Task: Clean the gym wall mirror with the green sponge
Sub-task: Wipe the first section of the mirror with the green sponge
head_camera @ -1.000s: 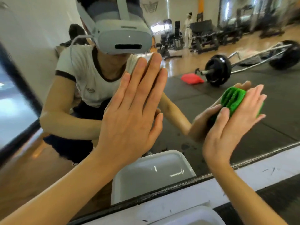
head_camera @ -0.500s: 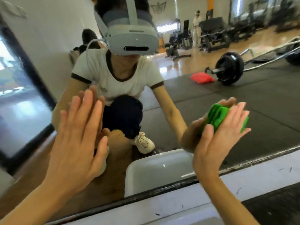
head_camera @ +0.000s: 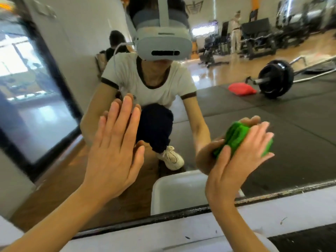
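The wall mirror fills most of the view and reflects me crouching in front of it. My left hand lies flat on the glass, fingers straight and pointing up. To its right, my right hand presses the green sponge against the lower part of the mirror. Its fingers are straight and spread over the sponge, and the thumb lies along the sponge's left edge. Most of the sponge is hidden under my fingers; its reflection shows beside them.
The mirror's dark bottom frame runs above a white scuffed ledge. A white tub's reflection shows just under my right hand. Black floor mat lies at the bottom right. A barbell and gym machines appear in the reflection.
My right hand has slid the sponge down and left on the glass. My left hand has shifted left and lower on the mirror, staying flat. The view has swung.
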Tool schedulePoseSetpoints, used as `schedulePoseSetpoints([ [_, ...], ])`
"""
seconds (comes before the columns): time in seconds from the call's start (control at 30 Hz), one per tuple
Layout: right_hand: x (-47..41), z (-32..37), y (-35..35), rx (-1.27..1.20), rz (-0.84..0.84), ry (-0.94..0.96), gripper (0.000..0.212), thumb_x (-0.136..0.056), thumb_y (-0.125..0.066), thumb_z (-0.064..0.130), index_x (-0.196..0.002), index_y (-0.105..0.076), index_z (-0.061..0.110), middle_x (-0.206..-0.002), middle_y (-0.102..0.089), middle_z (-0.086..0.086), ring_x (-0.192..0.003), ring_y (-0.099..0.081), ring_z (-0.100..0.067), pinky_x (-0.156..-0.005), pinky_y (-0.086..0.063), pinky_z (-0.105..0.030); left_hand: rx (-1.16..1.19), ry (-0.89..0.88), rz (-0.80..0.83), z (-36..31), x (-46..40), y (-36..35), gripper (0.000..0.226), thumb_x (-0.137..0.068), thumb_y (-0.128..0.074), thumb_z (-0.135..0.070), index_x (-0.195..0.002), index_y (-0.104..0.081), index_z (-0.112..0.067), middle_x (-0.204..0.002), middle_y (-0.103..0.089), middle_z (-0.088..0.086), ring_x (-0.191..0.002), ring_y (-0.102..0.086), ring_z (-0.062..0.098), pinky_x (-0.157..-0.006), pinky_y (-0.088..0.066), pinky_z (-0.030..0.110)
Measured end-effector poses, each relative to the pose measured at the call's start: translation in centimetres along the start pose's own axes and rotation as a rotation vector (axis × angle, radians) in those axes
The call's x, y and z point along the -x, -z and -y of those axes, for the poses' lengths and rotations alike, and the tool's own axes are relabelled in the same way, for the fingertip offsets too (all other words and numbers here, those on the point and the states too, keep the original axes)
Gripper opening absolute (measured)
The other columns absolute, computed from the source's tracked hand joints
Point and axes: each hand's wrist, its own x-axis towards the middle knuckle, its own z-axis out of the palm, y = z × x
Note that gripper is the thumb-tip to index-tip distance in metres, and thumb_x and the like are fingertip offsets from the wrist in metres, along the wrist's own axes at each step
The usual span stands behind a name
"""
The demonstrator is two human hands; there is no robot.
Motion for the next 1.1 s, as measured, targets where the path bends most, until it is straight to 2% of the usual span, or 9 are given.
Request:
schedulePoseSetpoints([
  [0.1,6.4,1.1,-1.3,0.1,0.148,0.841,0.066,-0.103,-0.037,0.022,-0.161,-0.007,0.013,-0.169,0.002,-0.003,-0.156,0.001,-0.022,-0.125,0.007,-0.046,0.0,0.002,0.017,0.1,-0.2,0.4,0.077,-0.099,-0.044,-0.027,-0.161,-0.004,-0.007,-0.168,0.015,0.001,-0.156,0.01,0.021,-0.126,0.007,0.036],
  [0.17,4.5,-0.8,-0.8,0.197,0.161,1.062,0.074,-0.1,-0.043,0.022,-0.162,-0.002,0.017,-0.169,0.008,0.003,-0.156,0.002,-0.017,-0.125,0.006,-0.043,-0.01,-0.005,0.025,0.1,-0.2,0.5,0.076,-0.098,-0.046,-0.026,-0.16,-0.007,-0.005,-0.168,0.009,0.005,-0.157,0.009,0.022,-0.127,0.006,0.037],
  [0.23,0.9,-2.4,0.6,0.2,0.14,0.965,0.07,-0.102,-0.039,0.025,-0.162,-0.003,0.019,-0.169,0.007,0.005,-0.156,0.003,-0.016,-0.125,0.008,-0.044,-0.028,-0.01,0.015,0.0,-0.2,0.5,0.075,-0.098,-0.046,-0.026,-0.159,-0.01,-0.002,-0.167,0.001,0.008,-0.157,0.008,0.023,-0.127,0.006,0.037],
  [0.4,-3.7,3.2,2.6,0.058,0.023,0.014,0.081,-0.087,-0.013,0.04,-0.157,-0.013,-0.001,-0.167,-0.004,-0.017,-0.155,0.001,-0.033,-0.121,0.004,-0.061,-0.04,0.003,0.001,0.0,-0.3,0.3,0.072,-0.098,-0.044,-0.026,-0.158,-0.013,-0.001,-0.166,-0.002,0.01,-0.156,0.009,0.022,-0.126,0.007,0.035],
  [0.6,3.0,6.1,-2.0,0.142,0.133,1.015,0.055,-0.107,-0.031,0.024,-0.156,-0.009,0.012,-0.162,-0.008,0.006,-0.154,0.008,-0.014,-0.124,0.009,-0.043,-0.001,-0.01,0.015,0.0,-0.3,0.6,0.071,-0.1,-0.04,-0.027,-0.158,-0.008,-0.001,-0.166,-0.001,0.007,-0.156,0.01,0.021,-0.127,0.006,0.035],
  [0.67,0.1,5.2,-0.8,0.125,0.101,0.977,0.055,-0.107,-0.031,0.025,-0.156,-0.011,0.012,-0.163,-0.014,0.001,-0.154,0.007,-0.016,-0.124,0.013,-0.04,-0.008,-0.015,0.006,0.0,-0.2,0.4,0.069,-0.101,-0.038,-0.027,-0.158,-0.009,-0.001,-0.166,-0.002,0.009,-0.156,0.008,0.022,-0.127,0.005,0.036],
  [0.87,-5.3,8.1,1.2,0.051,-0.079,0.099,0.082,-0.088,-0.006,0.042,-0.156,-0.015,-0.003,-0.166,-0.008,-0.022,-0.154,-0.005,-0.038,-0.119,0.002,-0.064,-0.006,-0.033,-0.016,0.0,-0.1,0.1,0.067,-0.103,-0.036,-0.028,-0.159,-0.01,-0.002,-0.167,-0.003,0.011,-0.157,0.004,0.025,-0.128,0.001,0.039],
  [1.0,2.6,11.6,-2.3,0.045,0.037,0.751,0.058,-0.1,-0.03,0.02,-0.155,-0.021,0.005,-0.162,-0.023,-0.017,-0.153,-0.005,-0.025,-0.124,0.008,-0.047,0.151,-0.05,-0.027,0.3,0.0,0.8,0.071,-0.101,-0.042,-0.023,-0.159,-0.005,-0.004,-0.167,-0.002,0.006,-0.157,0.002,0.023,-0.128,-0.001,0.039],
  [1.1,0.2,8.9,-1.1,0.077,0.131,0.945,0.053,-0.102,-0.033,0.019,-0.154,-0.022,0.01,-0.161,-0.024,-0.011,-0.151,-0.003,-0.017,-0.123,0.013,-0.038,0.205,-0.031,-0.02,1.7,0.7,2.1,0.073,-0.1,-0.041,-0.022,-0.16,-0.004,-0.005,-0.168,0.002,0.004,-0.157,0.004,0.021,-0.127,0.002,0.036],
])
